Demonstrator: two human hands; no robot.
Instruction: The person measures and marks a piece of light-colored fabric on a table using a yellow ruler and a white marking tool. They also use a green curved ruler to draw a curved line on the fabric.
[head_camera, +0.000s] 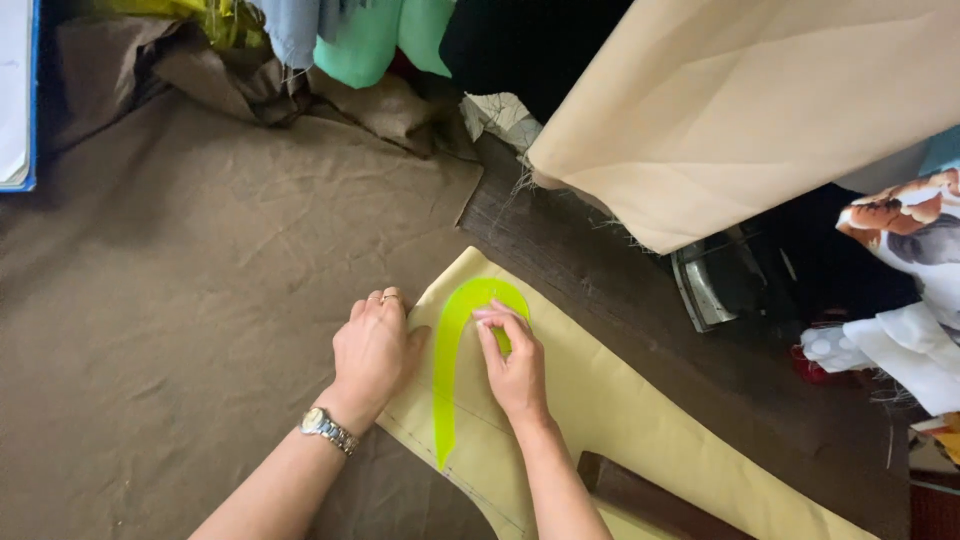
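Note:
A pale yellow fabric piece (620, 410) lies on brown cloth (180, 290) that covers the table. On it rests a neon green curved ruler (446, 370), hook end at the top. My left hand (374, 350), with a ring and a silver wristwatch (326, 430), lies flat on the fabric's left edge beside the ruler. My right hand (512, 362) has its fingers pinched together against the inner curve of the ruler; what it pinches is too small to tell. A dashed line runs along the fabric's lower edge.
A large beige cloth (740, 110) hangs over the upper right. Crumpled brown, mint and blue fabrics (370, 40) pile at the back. An iron (715, 280) sits on the dark wooden table (600, 270) at right, with printed white fabric (910, 300) beyond it. A dark wooden piece (640, 495) lies on the yellow fabric.

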